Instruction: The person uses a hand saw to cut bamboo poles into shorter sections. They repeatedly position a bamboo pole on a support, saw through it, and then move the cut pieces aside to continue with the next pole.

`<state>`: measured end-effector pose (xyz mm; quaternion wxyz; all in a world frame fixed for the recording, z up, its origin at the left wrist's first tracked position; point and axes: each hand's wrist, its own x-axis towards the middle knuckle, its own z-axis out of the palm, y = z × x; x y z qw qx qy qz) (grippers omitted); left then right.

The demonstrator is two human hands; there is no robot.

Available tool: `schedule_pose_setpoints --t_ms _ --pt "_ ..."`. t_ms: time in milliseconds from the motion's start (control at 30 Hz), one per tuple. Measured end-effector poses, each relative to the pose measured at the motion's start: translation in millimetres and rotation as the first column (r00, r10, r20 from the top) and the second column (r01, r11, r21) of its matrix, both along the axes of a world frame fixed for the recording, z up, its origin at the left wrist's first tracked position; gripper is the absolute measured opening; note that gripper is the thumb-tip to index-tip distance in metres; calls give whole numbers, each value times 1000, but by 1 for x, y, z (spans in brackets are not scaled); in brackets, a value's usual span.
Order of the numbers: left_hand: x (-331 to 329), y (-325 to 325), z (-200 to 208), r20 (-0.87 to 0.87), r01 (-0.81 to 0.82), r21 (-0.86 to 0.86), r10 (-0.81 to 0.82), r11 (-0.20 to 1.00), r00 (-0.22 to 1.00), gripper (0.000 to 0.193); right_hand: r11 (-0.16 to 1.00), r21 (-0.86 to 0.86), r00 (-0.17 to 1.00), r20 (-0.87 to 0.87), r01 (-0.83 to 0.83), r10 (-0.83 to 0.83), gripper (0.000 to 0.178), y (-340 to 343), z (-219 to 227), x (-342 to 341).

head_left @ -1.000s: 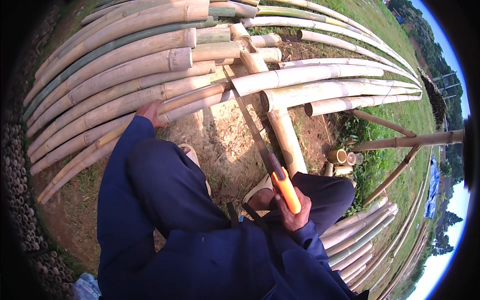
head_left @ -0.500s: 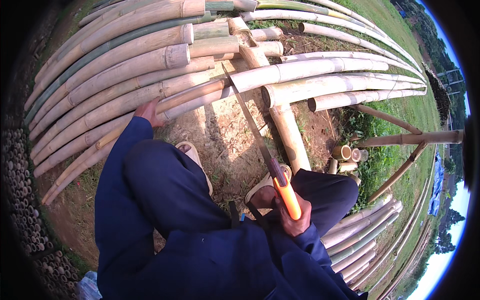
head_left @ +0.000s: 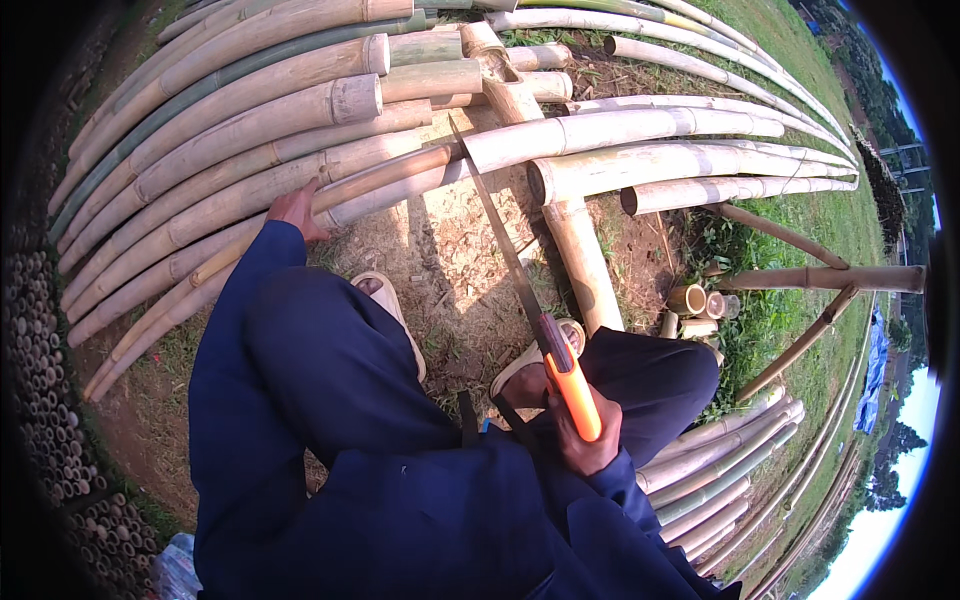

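My right hand (head_left: 588, 430) is closed round the orange handle of a hand saw (head_left: 508, 238). The saw's long blade slants up and away and lies across a thick pale bamboo pole (head_left: 560, 140). Along that pole runs a thinner bamboo stick (head_left: 385, 182), its far end beside the blade. My left hand (head_left: 297, 212) grips the stick and the pole under it, left of the blade; part of its fingers is hidden behind them. How deep the blade sits in the pole I cannot tell.
Several bamboo poles (head_left: 260, 120) lie side by side at the left. A notched bamboo crosspiece (head_left: 580, 255) stands under the poles at the right. Short bamboo pieces (head_left: 688, 299) rest on the ground near a bamboo frame (head_left: 820, 279). Stacked cut bamboo (head_left: 45, 400) lines the far left.
The view has shifted slightly, so the poles appear a little higher. The saw still lies across the pole, and both hands keep their grip with only small movement.
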<state>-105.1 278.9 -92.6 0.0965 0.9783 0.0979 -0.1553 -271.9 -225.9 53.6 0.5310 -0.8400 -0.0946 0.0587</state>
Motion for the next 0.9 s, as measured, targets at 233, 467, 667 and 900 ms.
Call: schedule_pose_setpoints --t_ms 233,467,667,900 --pt "-6 0 1 16 40 -26 -40 999 999 114 999 -35 998 -62 -1 -1 16 -4 -6 4" --pt "0 0 0 22 6 -5 -6 1000 1000 112 999 -13 993 -109 37 -38 13 0 -9 13" --pt "-4 3 -7 21 47 -14 -46 999 999 122 999 -6 998 42 51 -51 9 -2 3 1" --pt "2 5 8 -21 -5 -105 3 994 1000 127 999 -23 999 -27 26 -26 13 3 -21 28"
